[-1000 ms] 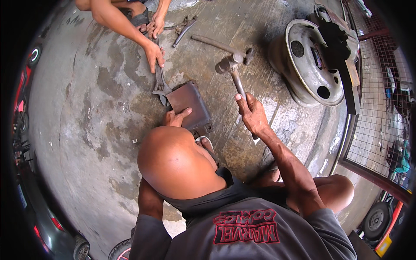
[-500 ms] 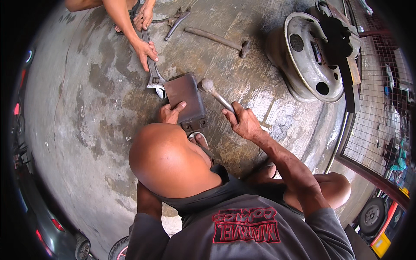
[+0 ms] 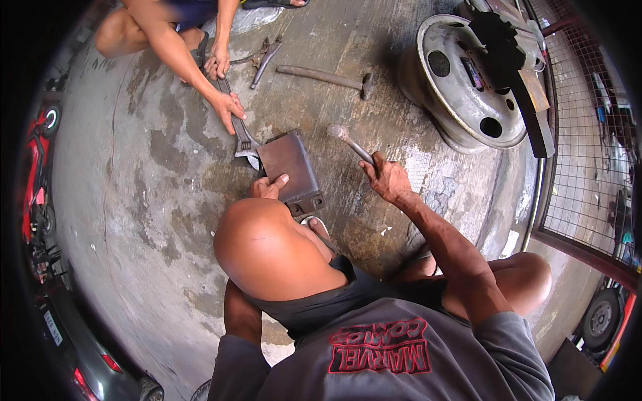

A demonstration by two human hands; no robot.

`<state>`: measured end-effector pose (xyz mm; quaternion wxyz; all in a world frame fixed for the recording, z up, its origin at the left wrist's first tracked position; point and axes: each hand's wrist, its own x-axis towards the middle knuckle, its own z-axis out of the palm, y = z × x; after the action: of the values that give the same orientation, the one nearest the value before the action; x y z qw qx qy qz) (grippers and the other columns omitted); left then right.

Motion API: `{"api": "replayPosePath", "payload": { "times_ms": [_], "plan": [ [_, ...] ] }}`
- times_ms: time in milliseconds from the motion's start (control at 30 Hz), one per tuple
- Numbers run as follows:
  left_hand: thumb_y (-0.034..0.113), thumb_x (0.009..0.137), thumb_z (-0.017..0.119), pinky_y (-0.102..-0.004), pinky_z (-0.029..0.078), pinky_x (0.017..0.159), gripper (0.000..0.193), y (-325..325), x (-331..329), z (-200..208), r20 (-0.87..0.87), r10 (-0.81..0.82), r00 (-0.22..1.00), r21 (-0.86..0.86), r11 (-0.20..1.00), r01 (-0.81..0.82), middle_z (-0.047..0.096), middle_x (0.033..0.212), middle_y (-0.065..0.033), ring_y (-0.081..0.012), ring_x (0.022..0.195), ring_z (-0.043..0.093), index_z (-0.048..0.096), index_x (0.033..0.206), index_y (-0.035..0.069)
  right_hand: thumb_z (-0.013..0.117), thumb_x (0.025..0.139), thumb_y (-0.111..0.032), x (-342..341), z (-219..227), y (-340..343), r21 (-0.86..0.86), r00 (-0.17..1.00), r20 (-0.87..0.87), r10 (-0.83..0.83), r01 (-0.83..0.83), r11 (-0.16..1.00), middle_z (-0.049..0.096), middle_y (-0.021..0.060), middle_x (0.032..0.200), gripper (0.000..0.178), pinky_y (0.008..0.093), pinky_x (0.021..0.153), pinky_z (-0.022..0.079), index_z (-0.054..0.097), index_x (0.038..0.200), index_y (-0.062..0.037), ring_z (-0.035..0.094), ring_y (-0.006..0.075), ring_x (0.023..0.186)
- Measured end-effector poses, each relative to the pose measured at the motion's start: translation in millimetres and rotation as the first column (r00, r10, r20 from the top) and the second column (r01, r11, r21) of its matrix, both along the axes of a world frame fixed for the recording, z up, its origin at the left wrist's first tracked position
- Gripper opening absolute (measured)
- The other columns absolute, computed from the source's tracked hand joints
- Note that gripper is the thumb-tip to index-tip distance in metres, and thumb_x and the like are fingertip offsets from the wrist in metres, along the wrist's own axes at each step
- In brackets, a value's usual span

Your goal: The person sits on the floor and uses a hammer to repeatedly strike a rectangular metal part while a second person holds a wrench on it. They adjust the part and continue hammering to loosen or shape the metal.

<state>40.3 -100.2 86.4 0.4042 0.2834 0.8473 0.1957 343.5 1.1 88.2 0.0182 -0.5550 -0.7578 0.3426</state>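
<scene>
My left hand grips the lower left edge of a brown metal bracket, thumb on its flat face, the other fingers partly hidden beneath. The bracket has a thick flange with bolt holes at its near end. In my right hand is a hammer, its head a little right of the bracket and apart from it. A co-worker's hands hold a large adjustable wrench, whose jaws are at the bracket's left edge.
Beyond the bracket, a long-handled hammer and a short bent metal tool lie on the concrete floor. A steel wheel rim stands at the right by a wire mesh panel. A dark car is at the lower left.
The hammer in my right hand has drawn away from the bracket's right edge, widening the gap. My left hand keeps its hold, and the co-worker's wrench stays at the bracket. The whole view has shifted slightly.
</scene>
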Motion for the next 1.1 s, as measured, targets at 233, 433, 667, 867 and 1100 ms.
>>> {"api": "replayPosePath", "payload": {
  "times_ms": [233, 433, 667, 867, 1100],
  "plan": [
    [0.03, 0.096, 0.071, -0.0418, 0.046, 0.069, 0.036, 16, 10, 0, 0.065, 0.112, 0.992, 0.254, 0.959, -0.125, 0.07, 0.078, -0.0102, -0.0175, 0.073, 0.06, 0.067, 0.082, -0.003, 0.06, 0.1, -0.032, 12, -20, 18, 0.128, 1.0, -0.01, 0.006, -0.004, 0.992, 0.067, 0.0215, 0.115, 0.033, 0.0517, 0.095, 0.051, 0.059, 0.123, -0.0078, 0.064, 0.0404, 0.114],
    [0.037, 0.101, 0.067, -0.0351, 0.05, 0.07, 0.036, 47, -3, 48, 0.687, 0.103, 0.719, 0.26, 0.89, -0.375, 0.075, 0.098, -0.0063, -0.0161, 0.08, 0.067, 0.071, 0.113, 0.004, 0.078, 0.088, -0.019, -29, 22, 50, 0.302, 0.953, -0.268, 0.141, -0.056, 0.952, 0.039, 0.0167, 0.158, 0.076, 0.0538, 0.113, 0.039, 0.043, 0.155, -0.0199, 0.043, 0.0415, 0.14],
    [0.04, 0.1, 0.068, -0.0247, 0.035, 0.038, 0.029, 86, -25, 110, 0.758, -0.013, 0.652, 0.174, 0.967, -0.184, 0.067, 0.077, 0.0008, -0.0093, 0.053, 0.059, 0.067, 0.107, 0.012, 0.067, 0.095, -0.039, -52, 110, 81, 0.694, 0.854, -0.312, 0.416, -0.093, 0.714, 0.047, 0.0101, 0.156, 0.042, 0.0525, 0.118, 0.033, 0.067, 0.131, -0.0177, 0.04, 0.0368, 0.146],
    [0.049, 0.103, 0.059, -0.0361, 0.058, 0.06, 0.05, 93, -46, 116, 0.769, -0.187, 0.612, 0.162, 0.982, 0.097, 0.074, 0.092, -0.0106, -0.0202, 0.069, 0.07, 0.063, 0.127, 0.006, 0.063, 0.099, -0.041, -51, 133, 86, 0.633, 0.738, -0.421, 0.526, -0.176, 0.754, 0.066, 0.0129, 0.091, 0.037, 0.0471, 0.088, 0.047, 0.068, 0.096, -0.0046, 0.062, 0.035, 0.098],
    [0.071, 0.103, 0.037, -0.0439, 0.057, 0.09, 0.08, 99, -58, 94, 0.788, -0.136, 0.6, 0.194, 0.981, -0.032, 0.074, 0.114, -0.0171, -0.0269, 0.096, 0.074, 0.062, 0.131, 0.001, 0.065, 0.101, -0.043, -61, 118, 74, 0.274, 0.797, -0.553, 0.242, -0.101, 0.956, 0.053, 0.0193, 0.069, 0.051, 0.0459, 0.068, 0.046, 0.058, 0.079, 0.0026, 0.054, 0.0335, 0.067]
  ]
}}
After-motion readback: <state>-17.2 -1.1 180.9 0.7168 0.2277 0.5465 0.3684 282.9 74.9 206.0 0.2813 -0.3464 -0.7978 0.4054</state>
